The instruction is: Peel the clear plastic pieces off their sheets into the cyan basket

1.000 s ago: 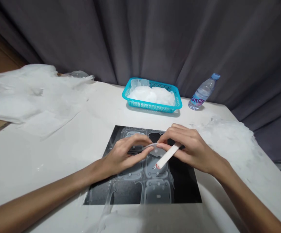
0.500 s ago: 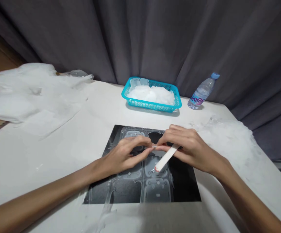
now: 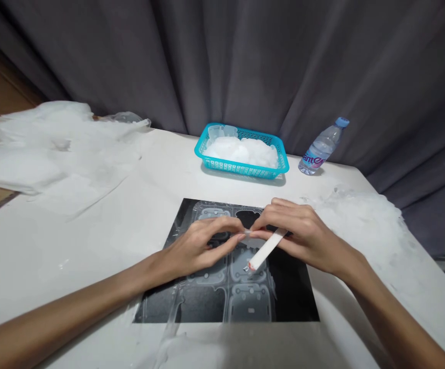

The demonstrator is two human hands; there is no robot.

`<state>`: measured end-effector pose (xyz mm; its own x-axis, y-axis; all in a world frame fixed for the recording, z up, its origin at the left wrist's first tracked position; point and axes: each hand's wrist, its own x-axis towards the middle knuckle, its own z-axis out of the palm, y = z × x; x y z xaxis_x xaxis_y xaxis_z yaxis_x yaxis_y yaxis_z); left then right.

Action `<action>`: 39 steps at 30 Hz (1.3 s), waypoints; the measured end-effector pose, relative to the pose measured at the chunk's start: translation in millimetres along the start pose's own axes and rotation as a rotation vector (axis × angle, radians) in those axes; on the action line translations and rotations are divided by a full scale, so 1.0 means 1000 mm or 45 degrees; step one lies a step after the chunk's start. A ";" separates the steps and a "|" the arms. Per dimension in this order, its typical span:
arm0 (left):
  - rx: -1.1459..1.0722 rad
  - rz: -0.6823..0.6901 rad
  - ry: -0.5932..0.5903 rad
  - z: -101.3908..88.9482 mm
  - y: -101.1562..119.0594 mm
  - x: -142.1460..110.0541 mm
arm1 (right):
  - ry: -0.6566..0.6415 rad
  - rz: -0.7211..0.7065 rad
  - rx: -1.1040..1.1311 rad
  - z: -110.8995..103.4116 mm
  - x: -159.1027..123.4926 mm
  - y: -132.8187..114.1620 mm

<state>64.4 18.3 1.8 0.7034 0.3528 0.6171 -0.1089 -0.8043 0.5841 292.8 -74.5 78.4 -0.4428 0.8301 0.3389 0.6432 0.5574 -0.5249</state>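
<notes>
My left hand (image 3: 207, 246) and my right hand (image 3: 297, 225) meet above a black mat (image 3: 291, 294). Between their fingertips they pinch a small clear plastic piece (image 3: 247, 232), largely covered by the fingers. A flat white-handled tool (image 3: 267, 250) is also tucked in my right hand, slanting down toward me, with a reddish end and a small metal tip; its exact kind is unclear. Beneath the hands lies a clear plastic sheet (image 3: 250, 302) with rounded molded shapes and several cut-out openings, partly hidden by my fingers.
A turquoise basket (image 3: 241, 169) of whitish translucent pieces stands at the back. Beside it is a water bottle (image 3: 322, 148). Stacked translucent sheets (image 3: 53, 148) cover the table's left side, and a translucent heap (image 3: 364, 220) lies at right. Grey curtain (image 3: 237, 61) hangs behind the table (image 3: 103, 230).
The whole view has shifted very slightly. Both hands keep the same pinch above the sheet, and the tool's tip has barely moved.
</notes>
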 end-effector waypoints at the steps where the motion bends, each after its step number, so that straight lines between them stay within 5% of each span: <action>1: -0.005 -0.012 0.010 0.000 -0.001 -0.001 | 0.004 -0.006 0.011 0.000 0.000 0.001; 15: -0.120 -0.107 0.010 -0.002 0.002 -0.001 | 0.051 0.065 0.217 -0.005 0.001 0.001; 21: -0.022 -0.091 0.048 -0.004 0.006 0.002 | -0.178 0.538 0.214 -0.005 -0.006 0.023; 26: -0.013 -0.134 0.003 -0.005 0.001 -0.002 | -0.363 0.592 0.202 -0.001 -0.013 0.031; 29: -0.003 -0.147 0.007 -0.006 0.002 -0.002 | -0.269 0.614 -0.002 -0.008 -0.015 0.032; 33: -0.040 -0.189 0.035 -0.007 0.004 0.001 | -0.182 0.861 -0.512 -0.017 -0.021 0.044; 39: -0.072 -0.206 -0.019 -0.006 0.003 0.001 | -0.296 0.804 -0.451 -0.015 -0.030 0.062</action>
<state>60.7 19.4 7.6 0.7255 0.4677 0.5049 -0.0329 -0.7092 0.7042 355.4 -65.1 47.8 -0.0188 0.9904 -0.1367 0.9630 -0.0188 -0.2690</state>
